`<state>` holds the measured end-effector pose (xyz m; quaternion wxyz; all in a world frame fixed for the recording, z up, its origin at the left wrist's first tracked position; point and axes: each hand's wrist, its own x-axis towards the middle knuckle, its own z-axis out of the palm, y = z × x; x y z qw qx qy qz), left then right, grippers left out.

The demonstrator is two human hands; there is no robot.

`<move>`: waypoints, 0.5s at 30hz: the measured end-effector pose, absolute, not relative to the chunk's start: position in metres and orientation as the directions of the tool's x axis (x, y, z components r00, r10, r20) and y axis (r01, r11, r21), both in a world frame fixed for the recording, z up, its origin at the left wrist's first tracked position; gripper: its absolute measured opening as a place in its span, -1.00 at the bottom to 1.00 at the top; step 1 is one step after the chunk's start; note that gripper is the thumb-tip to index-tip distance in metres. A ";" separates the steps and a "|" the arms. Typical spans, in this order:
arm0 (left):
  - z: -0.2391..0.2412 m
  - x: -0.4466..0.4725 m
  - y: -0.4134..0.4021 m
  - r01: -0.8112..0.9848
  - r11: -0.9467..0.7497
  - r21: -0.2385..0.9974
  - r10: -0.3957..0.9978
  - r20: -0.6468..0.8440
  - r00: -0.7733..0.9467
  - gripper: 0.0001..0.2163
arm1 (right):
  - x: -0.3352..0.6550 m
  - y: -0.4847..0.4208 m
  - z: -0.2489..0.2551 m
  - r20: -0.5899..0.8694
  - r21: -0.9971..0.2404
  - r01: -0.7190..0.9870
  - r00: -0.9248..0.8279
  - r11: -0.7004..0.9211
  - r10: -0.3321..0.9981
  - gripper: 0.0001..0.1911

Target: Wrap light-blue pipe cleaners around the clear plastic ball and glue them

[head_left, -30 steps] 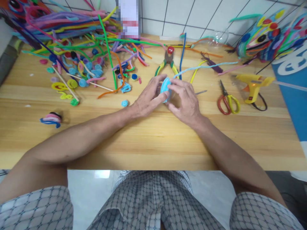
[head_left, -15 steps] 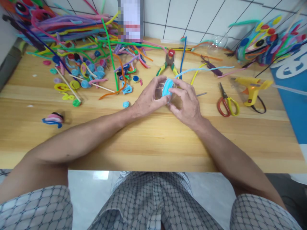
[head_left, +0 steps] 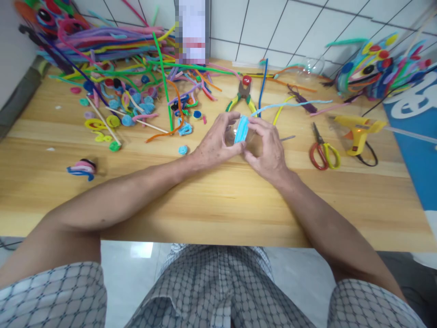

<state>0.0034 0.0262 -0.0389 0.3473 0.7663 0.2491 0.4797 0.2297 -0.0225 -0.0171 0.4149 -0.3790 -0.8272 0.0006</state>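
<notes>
**Two-handed hold on a banded ball (head_left: 231,133)**

Located over the middle of the bench (head_left: 211,205), between both hands. Cannot tell whether resting on the wood. Wrapped around the middle with a blue band (head_left: 242,130), seen edge-on, slightly tilted.

Left hand (head_left: 216,139): curved around the clear side, grasping the ball, with thumb at the band's lower end. Right hand (head_left: 268,148): cupped around the opposite side, likewise grasping, with fingertips by the band's upper end and thumb low. Cannot tell how hard pressing on either side.

Trailing rightward from the band's upper end: the tail (head_left: 293,105), loose at the tip, crossing the yellow stem (head_left: 280,110) in view. Cannot tell whether touching.

Risks, as judged:
- Could slip sideways off the curve, if pressing the band unevenly against smooth-looking plastic.
- Could loosen at the upper end, if lifting the right fingertips too soon.
- Could snag the tail on the yellow stem, if turning the ball carelessly.
- Could dent the thin-looking shell, if squeezing too hard.
- Could bump the pliers (head_left: 244,91), just beyond the fingers, if reaching forward.

Less worrying: scissors (head_left: 320,150) and glue gun (head_left: 358,127), both well apart at right.
</notes>
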 end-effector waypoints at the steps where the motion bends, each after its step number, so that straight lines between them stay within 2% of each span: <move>1: -0.039 0.004 0.026 0.053 -0.627 0.777 0.722 0.555 0.413 -0.34 | 0.230 -0.022 -0.017 0.674 -0.320 0.632 -0.371 0.706 0.638 -0.36; 9: -0.036 0.009 0.024 -0.004 -0.595 0.804 0.723 0.536 0.436 -0.43 | 0.231 -0.022 -0.017 0.671 -0.308 0.623 -0.393 0.719 0.628 -0.34; 15: -0.029 0.006 0.020 -0.032 -0.560 0.828 0.728 0.510 0.458 -0.49 | 0.227 -0.026 -0.012 0.685 -0.235 0.659 -0.409 0.714 0.603 -0.29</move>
